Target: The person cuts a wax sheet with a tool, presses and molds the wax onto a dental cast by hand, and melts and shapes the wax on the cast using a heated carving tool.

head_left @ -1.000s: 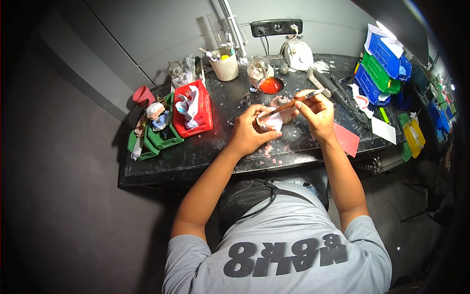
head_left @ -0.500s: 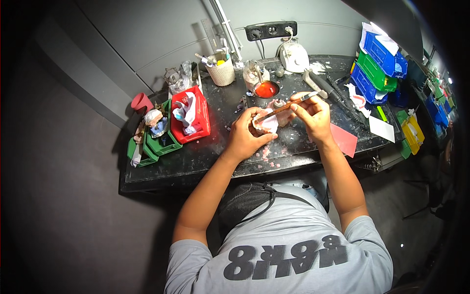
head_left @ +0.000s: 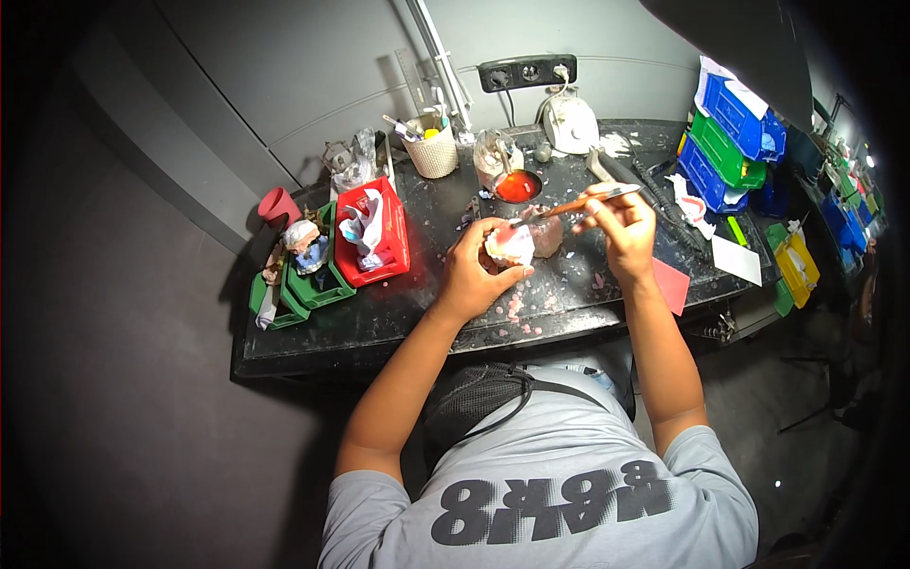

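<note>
My left hand [head_left: 471, 277] is closed around a whitish dental cast [head_left: 513, 248] with pink on its upper part, held over the front middle of the bench. In my right hand [head_left: 627, 235] is a slim wax knife with a brown handle [head_left: 567, 206], gripped between thumb and fingers. One end of it points down-left toward the cast's top edge; whether it touches is too small to tell. Just behind the cast lies a second pinkish cast [head_left: 547, 237]. Beyond them sits a small round pan of red melted material [head_left: 518, 187].
Pink scraps [head_left: 515, 308] litter the black bench [head_left: 398, 318]. Left stand a red bin [head_left: 403, 248] and green bins [head_left: 322, 291]; behind, a pen cup [head_left: 433, 155] and a glass jar [head_left: 491, 156]. A pink sheet [head_left: 671, 286] and stacked bins [head_left: 730, 142] are on the right.
My right hand has shifted right, drawing the wax knife back from across the cast toward its upper right edge. The left hand still holds the cast, with its pink surface now more exposed.
</note>
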Demonstrator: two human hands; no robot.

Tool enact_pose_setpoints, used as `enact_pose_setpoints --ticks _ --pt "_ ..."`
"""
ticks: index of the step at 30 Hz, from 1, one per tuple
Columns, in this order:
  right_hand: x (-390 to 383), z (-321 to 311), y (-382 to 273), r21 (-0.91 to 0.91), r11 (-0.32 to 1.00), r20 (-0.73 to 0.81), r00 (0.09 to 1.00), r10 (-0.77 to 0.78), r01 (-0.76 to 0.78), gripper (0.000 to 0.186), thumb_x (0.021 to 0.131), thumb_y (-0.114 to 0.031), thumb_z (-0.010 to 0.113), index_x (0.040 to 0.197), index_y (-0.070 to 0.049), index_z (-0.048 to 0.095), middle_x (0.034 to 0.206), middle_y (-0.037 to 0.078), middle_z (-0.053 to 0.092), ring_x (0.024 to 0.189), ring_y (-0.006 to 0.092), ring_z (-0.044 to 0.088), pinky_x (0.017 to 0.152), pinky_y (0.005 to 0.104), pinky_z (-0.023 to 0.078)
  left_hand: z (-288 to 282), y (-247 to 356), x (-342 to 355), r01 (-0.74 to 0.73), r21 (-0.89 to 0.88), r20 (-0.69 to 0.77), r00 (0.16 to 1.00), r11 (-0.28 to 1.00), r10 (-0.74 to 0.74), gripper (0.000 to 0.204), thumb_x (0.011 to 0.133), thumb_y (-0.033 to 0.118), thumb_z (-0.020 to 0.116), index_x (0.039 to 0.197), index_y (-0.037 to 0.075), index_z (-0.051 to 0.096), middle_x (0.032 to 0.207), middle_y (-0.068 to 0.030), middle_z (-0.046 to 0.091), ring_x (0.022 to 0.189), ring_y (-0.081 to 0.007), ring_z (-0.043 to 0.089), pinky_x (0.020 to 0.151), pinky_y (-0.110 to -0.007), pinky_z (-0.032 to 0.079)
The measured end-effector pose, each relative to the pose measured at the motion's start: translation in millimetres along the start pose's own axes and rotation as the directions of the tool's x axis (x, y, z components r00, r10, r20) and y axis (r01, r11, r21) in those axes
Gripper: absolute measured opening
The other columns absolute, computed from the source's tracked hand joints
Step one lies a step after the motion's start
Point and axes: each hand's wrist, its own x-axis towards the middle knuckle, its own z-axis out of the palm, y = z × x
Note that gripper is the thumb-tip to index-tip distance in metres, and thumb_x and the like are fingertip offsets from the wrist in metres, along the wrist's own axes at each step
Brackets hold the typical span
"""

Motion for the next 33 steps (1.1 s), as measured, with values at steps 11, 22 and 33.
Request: enact_pose_setpoints --ticks 11,22,33 --pt "17.1 -9.8 3.5 -0.081 0.995 -0.143 0.987 -0.067 0.056 0.024 0.097 -0.001 0.073 0.119 0.005 0.066 0.106 0.013 0.073 0.094 0.0197 0.074 0.073 0.0354 0.067 0.9 -13.5 0.8 -0.030 -0.014 -0.104 0.994 0.999 0.029 0.068 0.070 0.017 0.097 0.126 0.000 0.062 0.116 -0.0137 0.072 0.106 -0.0214 0.071 0.093 -0.036 0.058" --pt "16.9 -30.4 1.5 0.027 0.999 -0.225 0.973 -0.039 0.046 0.020 0.097 -0.004 0.072 0.115 0.005 0.067 0.100 0.013 0.073 0.089 0.0208 0.074 0.070 0.0343 0.066 -2.1 -10.4 -0.2 -0.043 0.004 -0.032 0.999 0.999 0.043 0.064 0.079 0.001 0.089 0.133 -0.001 0.053 0.117 -0.0106 0.069 0.102 -0.0140 0.069 0.090 -0.031 0.058" --pt "10.5 -29.7 0.6 -0.014 1.000 -0.232 0.973 0.000 -0.003 0.017 0.097 -0.003 0.071 0.111 0.005 0.067 0.098 0.012 0.072 0.087 0.0199 0.073 0.068 0.0327 0.065 -2.3 -13.4 -0.4 -0.031 0.001 -0.039 0.999 1.000 0.031 0.067 0.079 0.000 0.089 0.134 -0.002 0.052 0.115 -0.0105 0.070 0.102 -0.0143 0.069 0.090 -0.031 0.058"
